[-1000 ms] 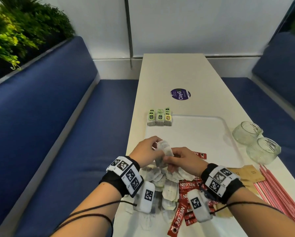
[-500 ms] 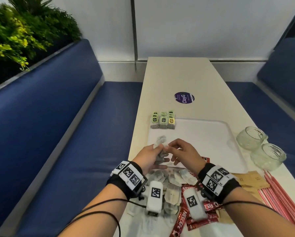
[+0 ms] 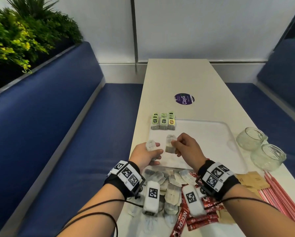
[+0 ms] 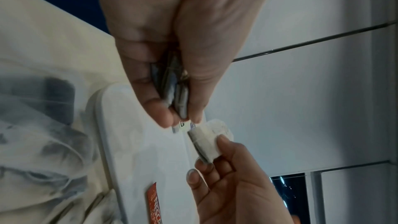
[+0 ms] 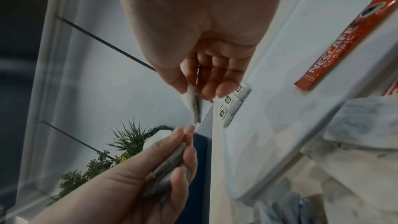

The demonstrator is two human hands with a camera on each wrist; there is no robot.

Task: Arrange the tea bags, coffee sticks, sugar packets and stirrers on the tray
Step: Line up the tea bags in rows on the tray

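Left hand grips a small stack of tea bags; right hand fingers pinch one tea bag above the tray, 6 o'clock of the standing row (likely target). Risk: the limp bag slipping, or toppling that row.

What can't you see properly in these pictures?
- Head view: the wrist cameras cover part of the loose pile of white tea bags and red coffee sticks.
- Left wrist view: how many bags the left hand holds; fingers hide them.
- Head view: labels on the tagged tea bags in the tray's far corner are too small.
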